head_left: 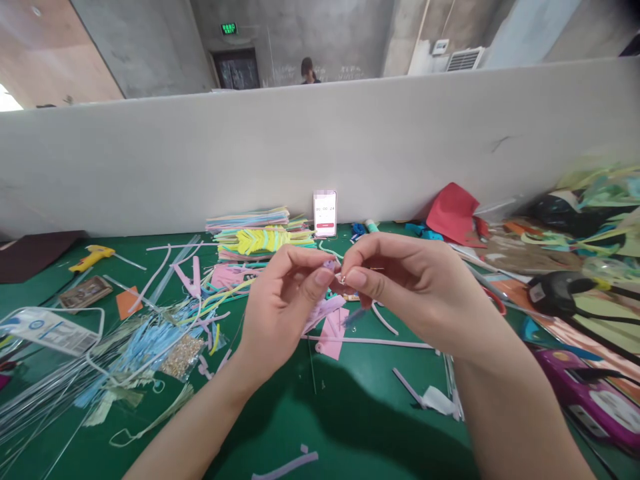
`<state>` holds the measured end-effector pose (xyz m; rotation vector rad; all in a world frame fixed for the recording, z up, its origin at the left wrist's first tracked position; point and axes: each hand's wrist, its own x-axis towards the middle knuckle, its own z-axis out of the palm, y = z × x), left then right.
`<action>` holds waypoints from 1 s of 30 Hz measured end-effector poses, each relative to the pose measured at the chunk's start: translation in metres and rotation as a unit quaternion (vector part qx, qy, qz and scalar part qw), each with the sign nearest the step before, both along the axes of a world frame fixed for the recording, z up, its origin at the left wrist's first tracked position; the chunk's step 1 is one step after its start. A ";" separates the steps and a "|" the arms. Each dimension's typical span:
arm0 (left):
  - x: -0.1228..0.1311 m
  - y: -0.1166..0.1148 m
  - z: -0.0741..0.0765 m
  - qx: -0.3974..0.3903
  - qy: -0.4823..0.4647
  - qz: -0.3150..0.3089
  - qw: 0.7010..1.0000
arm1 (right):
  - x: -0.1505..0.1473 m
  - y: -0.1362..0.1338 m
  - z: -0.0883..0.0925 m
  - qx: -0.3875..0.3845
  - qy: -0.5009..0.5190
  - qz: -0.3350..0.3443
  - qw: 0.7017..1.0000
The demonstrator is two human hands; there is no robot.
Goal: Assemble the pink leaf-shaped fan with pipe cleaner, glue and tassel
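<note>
So the left hand has a small lilac piece pinched between thumb and index finger, and the right hand is pinching some tiny shiny bit right beside it, nearly meeting the left fingertips. Can't tell exactly what that bit is, fingers cover most of it. My guess is they use fingertip pinches because both parts are so small, and they're lifted above the table for a better look. A pink sheet lies below, between the hands. Just beyond the left hand there's a bundle of fuzzy stems, probably parked there for easy reach. Phone stands upright past both hands, showing a timer, likely so it's readable at a glance. Glue gun sits well off to the left hand's left.
</note>
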<state>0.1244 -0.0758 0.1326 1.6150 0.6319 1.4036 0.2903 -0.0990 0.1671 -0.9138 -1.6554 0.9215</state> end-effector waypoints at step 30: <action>-0.001 -0.008 0.013 0.003 0.083 0.034 0.996 | -0.001 -0.002 0.001 0.164 -0.135 -0.101 0.972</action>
